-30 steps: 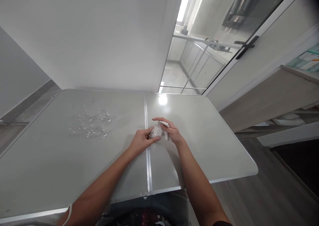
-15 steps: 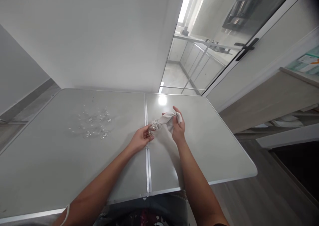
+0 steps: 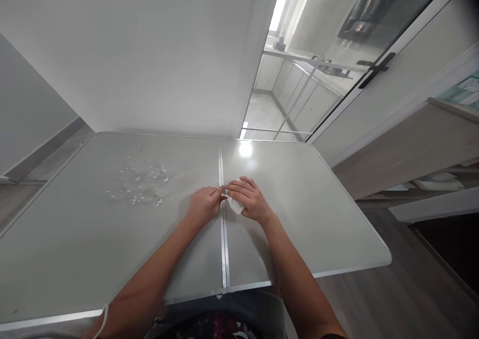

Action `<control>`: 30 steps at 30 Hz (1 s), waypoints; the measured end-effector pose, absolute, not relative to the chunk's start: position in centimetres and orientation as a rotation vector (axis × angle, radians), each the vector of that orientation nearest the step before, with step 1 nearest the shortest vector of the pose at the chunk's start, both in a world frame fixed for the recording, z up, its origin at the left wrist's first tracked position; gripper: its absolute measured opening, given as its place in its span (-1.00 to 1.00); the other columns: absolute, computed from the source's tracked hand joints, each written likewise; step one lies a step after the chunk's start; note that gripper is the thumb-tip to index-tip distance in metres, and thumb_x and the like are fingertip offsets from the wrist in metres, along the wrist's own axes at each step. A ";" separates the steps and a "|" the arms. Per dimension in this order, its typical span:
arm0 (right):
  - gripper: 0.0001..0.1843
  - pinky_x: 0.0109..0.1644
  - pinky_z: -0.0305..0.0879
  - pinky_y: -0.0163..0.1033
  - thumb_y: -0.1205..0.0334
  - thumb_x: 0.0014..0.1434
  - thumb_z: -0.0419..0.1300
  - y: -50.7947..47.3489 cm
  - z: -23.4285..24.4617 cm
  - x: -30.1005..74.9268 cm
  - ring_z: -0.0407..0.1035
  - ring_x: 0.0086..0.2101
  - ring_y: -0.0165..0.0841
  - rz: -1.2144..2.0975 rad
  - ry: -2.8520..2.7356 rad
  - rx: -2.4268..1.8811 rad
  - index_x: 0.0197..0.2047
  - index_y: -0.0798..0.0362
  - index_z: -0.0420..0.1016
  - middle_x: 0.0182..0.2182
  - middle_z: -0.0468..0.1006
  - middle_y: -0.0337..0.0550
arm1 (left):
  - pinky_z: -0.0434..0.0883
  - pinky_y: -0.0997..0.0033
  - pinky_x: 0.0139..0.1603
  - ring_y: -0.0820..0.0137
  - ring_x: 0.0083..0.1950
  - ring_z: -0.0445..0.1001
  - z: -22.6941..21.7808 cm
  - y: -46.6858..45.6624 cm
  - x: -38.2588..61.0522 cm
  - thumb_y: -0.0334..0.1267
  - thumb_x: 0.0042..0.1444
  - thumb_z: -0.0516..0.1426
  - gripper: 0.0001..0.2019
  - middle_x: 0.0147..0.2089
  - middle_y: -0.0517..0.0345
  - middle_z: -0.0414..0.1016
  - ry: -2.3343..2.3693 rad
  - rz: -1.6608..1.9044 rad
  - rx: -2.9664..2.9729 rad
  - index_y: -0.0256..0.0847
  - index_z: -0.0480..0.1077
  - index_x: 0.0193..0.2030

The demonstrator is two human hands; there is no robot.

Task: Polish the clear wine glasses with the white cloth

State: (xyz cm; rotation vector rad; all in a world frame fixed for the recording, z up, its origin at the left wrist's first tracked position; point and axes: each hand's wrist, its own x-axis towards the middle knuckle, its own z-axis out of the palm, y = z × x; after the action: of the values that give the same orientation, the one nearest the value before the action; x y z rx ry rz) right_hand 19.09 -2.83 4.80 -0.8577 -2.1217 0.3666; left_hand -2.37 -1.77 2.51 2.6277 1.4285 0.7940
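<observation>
My left hand (image 3: 205,203) is closed near the table's middle seam, its fingertips on a small clear, shiny piece (image 3: 224,193), mostly hidden between my hands. Against that piece my right hand (image 3: 251,199) presses a white cloth (image 3: 235,205), with its fingers folded over it. A corner of the cloth hangs out below the right fingers. To the left, several clear, glass-like pieces (image 3: 138,179) lie spread on the table; their exact shape is hard to make out.
The pale table (image 3: 299,219) has a metal seam (image 3: 223,249) down its middle and metal edging. Its far side meets a white wall (image 3: 157,60). Beyond the back right corner is a glazed door with a black handle (image 3: 377,70). Wooden shelving (image 3: 419,144) stands at the right.
My right hand has come down and left, and its fingers now fold the cloth over the clear piece. The left hand has turned palm-down. The cloth looks more bunched up.
</observation>
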 end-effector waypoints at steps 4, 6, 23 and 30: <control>-0.71 0.17 0.31 0.03 0.09 0.38 0.09 -3.2 5.4 19.8 0.39 0.07 -0.13 0.054 -1.390 -1.221 0.01 -0.07 0.58 0.04 0.51 0.03 | 0.29 0.31 -0.25 0.29 -0.31 0.52 1.9 -1.6 -2.3 -0.12 0.37 0.08 -0.70 -0.33 0.00 0.61 1.429 0.817 2.611 -0.13 0.56 0.09; -0.64 0.08 0.34 -0.05 0.01 0.41 0.02 -3.0 5.4 20.3 0.39 0.02 -0.14 -0.064 -1.062 -1.342 0.04 -0.01 0.54 0.00 0.48 0.06 | 0.29 0.32 -0.25 0.29 -0.31 0.52 1.8 -1.6 -2.3 -0.14 0.37 0.09 -0.71 -0.33 0.01 0.61 1.414 0.821 2.599 -0.12 0.55 0.09; -0.69 0.32 0.21 0.11 0.29 0.34 0.05 -2.7 4.9 19.0 0.41 0.12 -0.15 0.454 -2.264 -0.790 0.08 -0.04 0.47 0.06 0.57 0.00 | 0.26 0.31 -0.33 0.26 -0.36 0.51 1.6 -2.1 -1.9 -0.31 0.23 0.15 -0.85 -0.41 0.03 0.57 1.472 0.758 2.689 -0.18 0.58 -0.20; -0.73 0.19 0.31 0.04 0.12 0.40 0.05 -2.6 5.6 19.6 0.44 0.01 -0.15 0.686 -2.097 -0.989 0.01 -0.03 0.52 -0.03 0.59 0.00 | 0.27 0.33 -0.33 0.32 -0.38 0.49 2.0 -2.5 -2.1 -0.27 0.29 0.13 -0.82 -0.45 0.05 0.54 1.231 0.919 2.791 -0.17 0.58 -0.16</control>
State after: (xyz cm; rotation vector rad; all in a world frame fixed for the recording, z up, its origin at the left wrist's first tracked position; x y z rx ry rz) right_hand 19.63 -2.62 5.57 -0.9886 -2.0972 0.6862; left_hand -2.07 -2.52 1.99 2.7908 1.2308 0.9189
